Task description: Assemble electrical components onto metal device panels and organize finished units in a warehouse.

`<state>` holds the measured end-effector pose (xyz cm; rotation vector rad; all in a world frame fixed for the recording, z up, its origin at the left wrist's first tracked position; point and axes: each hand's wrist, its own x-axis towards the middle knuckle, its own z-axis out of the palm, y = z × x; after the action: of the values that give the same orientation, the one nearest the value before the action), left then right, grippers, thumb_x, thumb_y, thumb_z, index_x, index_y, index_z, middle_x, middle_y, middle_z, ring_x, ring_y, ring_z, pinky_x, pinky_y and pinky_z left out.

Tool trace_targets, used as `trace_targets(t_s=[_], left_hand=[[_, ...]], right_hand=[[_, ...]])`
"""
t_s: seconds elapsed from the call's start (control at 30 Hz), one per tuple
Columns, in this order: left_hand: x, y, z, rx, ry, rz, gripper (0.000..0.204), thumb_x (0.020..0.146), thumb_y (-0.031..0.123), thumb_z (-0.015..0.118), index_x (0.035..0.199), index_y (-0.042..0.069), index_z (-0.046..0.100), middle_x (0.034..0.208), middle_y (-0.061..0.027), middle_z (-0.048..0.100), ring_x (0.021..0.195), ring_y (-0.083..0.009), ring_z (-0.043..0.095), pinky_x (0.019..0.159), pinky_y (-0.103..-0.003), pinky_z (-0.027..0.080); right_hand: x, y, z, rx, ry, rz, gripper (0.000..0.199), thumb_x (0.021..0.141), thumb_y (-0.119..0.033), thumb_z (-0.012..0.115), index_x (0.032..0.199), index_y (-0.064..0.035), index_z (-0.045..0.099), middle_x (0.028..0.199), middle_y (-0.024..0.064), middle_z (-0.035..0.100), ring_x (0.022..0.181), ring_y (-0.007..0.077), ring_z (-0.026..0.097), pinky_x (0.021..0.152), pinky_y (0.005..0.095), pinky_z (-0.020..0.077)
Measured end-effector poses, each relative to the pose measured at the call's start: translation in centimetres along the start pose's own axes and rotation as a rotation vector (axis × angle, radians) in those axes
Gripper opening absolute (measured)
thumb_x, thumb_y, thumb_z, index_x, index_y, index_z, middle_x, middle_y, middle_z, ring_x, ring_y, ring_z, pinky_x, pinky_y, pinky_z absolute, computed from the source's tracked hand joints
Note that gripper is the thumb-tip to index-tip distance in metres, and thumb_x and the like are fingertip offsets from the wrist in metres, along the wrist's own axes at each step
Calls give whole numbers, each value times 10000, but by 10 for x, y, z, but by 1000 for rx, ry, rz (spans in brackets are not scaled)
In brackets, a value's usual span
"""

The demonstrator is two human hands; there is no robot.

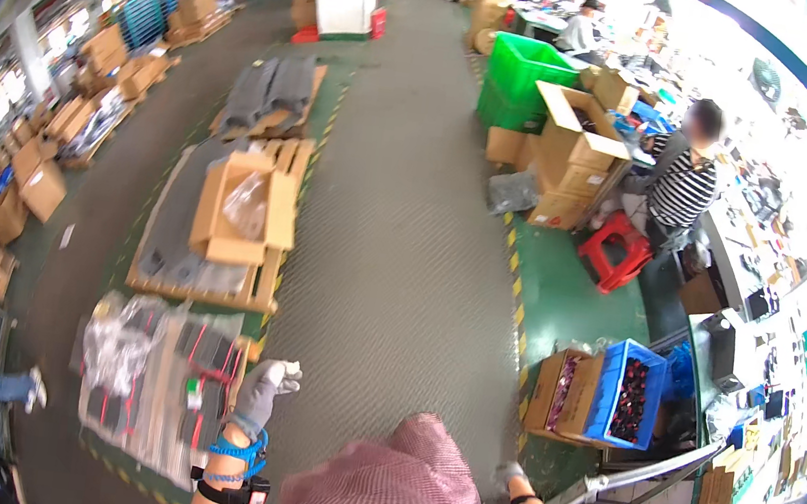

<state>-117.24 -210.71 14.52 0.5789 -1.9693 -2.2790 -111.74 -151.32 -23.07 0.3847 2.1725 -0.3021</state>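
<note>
My left hand [267,392], in a grey glove with pale fingertips, hangs over the walkway with fingers loosely extended and nothing seen in them. A blue coiled cord [238,453] and a black strap circle that forearm. Nearest to this hand is a pallet load [156,423] with dark red-edged pieces and crumpled clear plastic [120,343]. My right hand [510,473], also gloved, hangs low at the right, small and blurred; its fingers cannot be made out. Between my arms shows a red-and-white checked cloth garment [386,477].
A grey walkway [374,248] runs ahead between yellow-black lines. An open carton [271,221] rests on a pallet at left. At right stand a blue crate [608,393] of small dark and red parts, a red stool [615,253], green bins [516,74] and a seated person [684,181] at a cluttered bench.
</note>
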Motion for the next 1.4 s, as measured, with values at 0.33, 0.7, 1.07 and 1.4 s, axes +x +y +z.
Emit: trace_targets(t_s=[0.33, 0.7, 1.07, 1.4], left_hand=[[242, -15, 39, 87, 126, -284, 307, 955, 275, 500, 1095, 18, 593, 965, -80, 658, 770, -149, 640, 703, -286, 523], [417, 8, -28, -3, 518, -497, 419, 845, 370, 612, 1029, -6, 633, 827, -61, 632, 736, -156, 588, 662, -278, 465], [597, 48, -100, 112, 728, -357, 344, 934, 305, 500, 1023, 0, 633, 895, -63, 664, 783, -159, 601, 729, -304, 472], [613, 20, -79, -380, 1102, -648, 345, 939, 271, 509, 1137, -7, 559, 1003, -114, 645, 852, -191, 621, 794, -322, 500]], right_hand=[[163, -108, -203, -441, -356, 24, 483, 889, -462, 498, 1215, -120, 599, 1296, 103, 555, 1181, 262, 540, 933, 370, 461], [295, -596, -580, 22, 286, -495, 307, 756, -159, 607, 1049, -121, 690, 1004, 151, 683, 904, 244, 668, 807, 326, 518], [402, -729, -622, 46, -319, -135, 343, 817, -72, 639, 1149, -94, 555, 865, 103, 646, 735, 270, 649, 621, 376, 523], [563, -1028, -738, -694, -102, -380, 349, 808, -227, 653, 1117, -78, 590, 1032, 122, 647, 927, 281, 623, 769, 391, 494]])
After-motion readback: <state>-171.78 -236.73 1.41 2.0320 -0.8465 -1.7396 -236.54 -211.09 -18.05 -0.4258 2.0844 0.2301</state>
